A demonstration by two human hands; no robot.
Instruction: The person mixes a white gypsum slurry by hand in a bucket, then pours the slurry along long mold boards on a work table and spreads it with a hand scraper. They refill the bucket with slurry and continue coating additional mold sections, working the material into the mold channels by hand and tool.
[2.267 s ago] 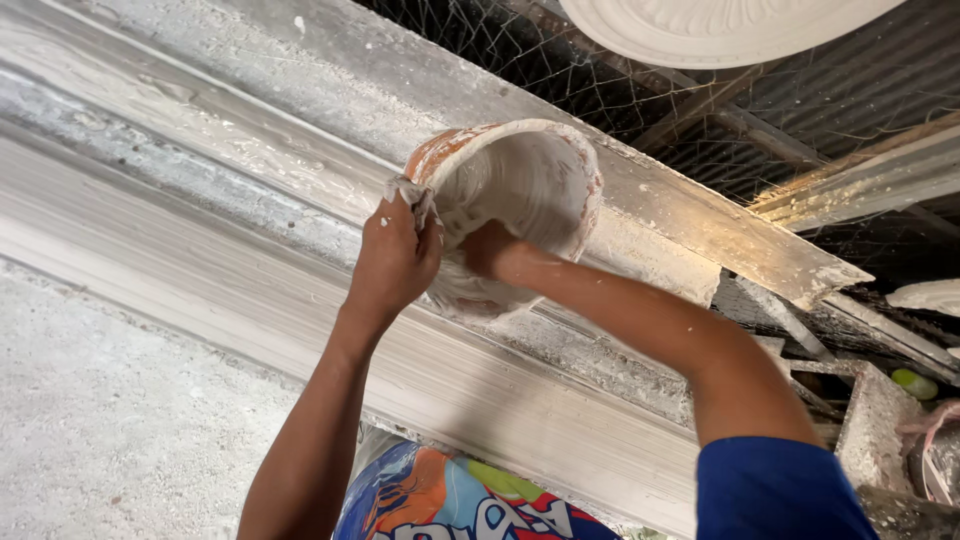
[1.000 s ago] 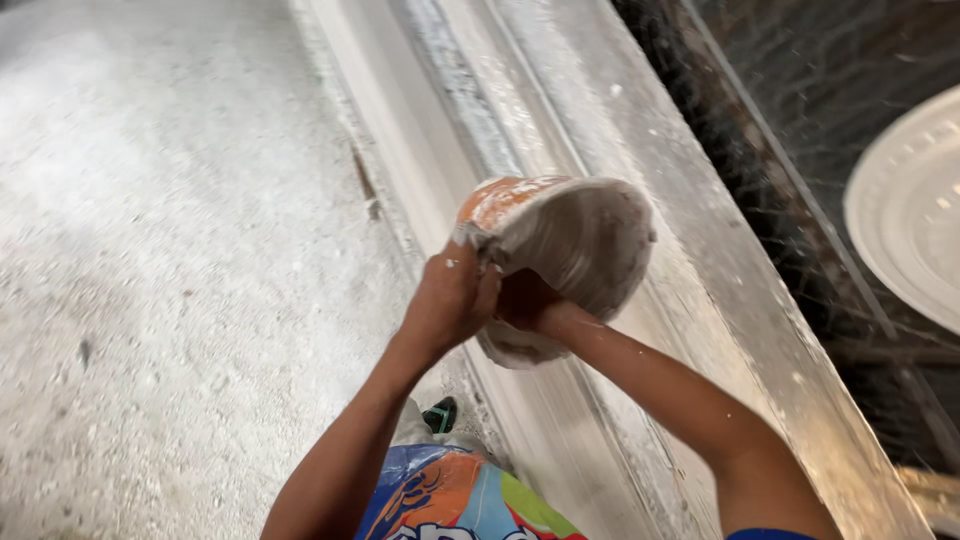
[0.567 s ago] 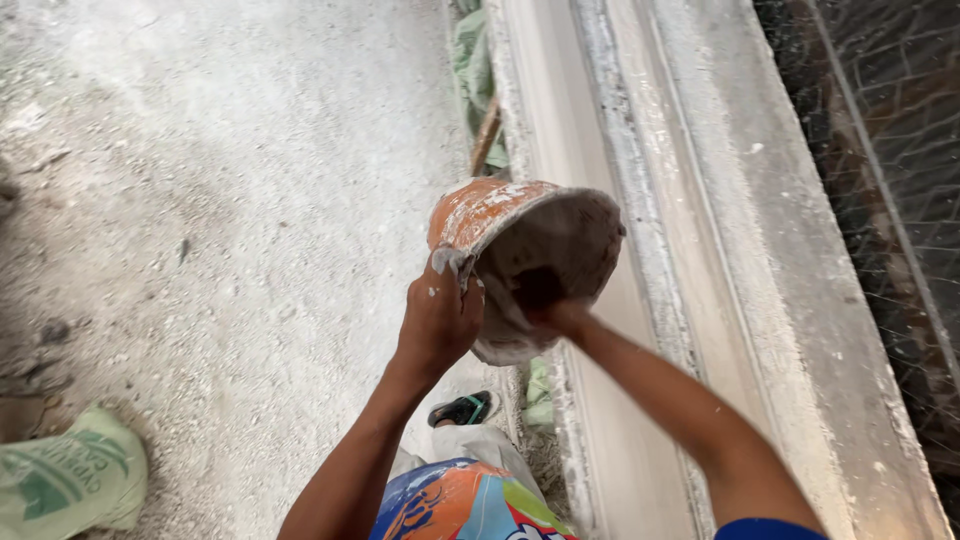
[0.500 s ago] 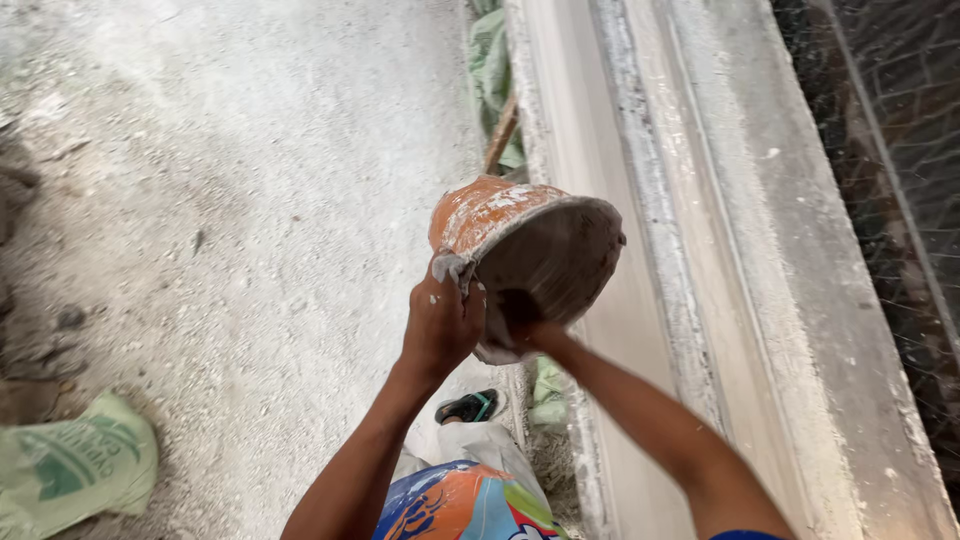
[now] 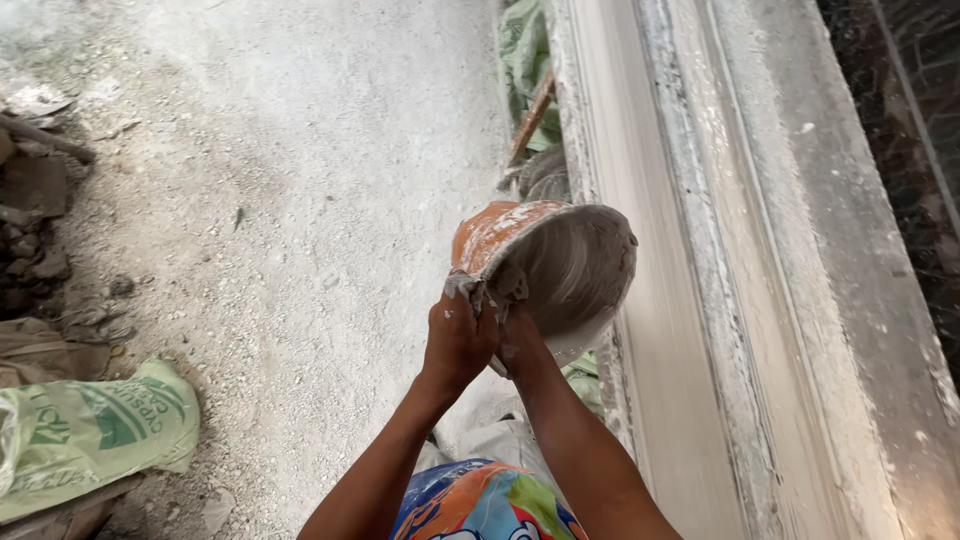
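Left hand (image 5: 458, 340) clamps the orange bowl's (image 5: 545, 270) rim; right hand (image 5: 520, 335) reaches inside it, its grip hidden. Best keep the bowl tilted over the white moulding (image 5: 690, 300).

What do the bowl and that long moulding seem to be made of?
The bowl, in the left hand, looks like orange plastic or rubber: smooth shell under a grey-white crust. The moulding looks like cast plaster or cement: matt, chalky white, with stepped profiles.
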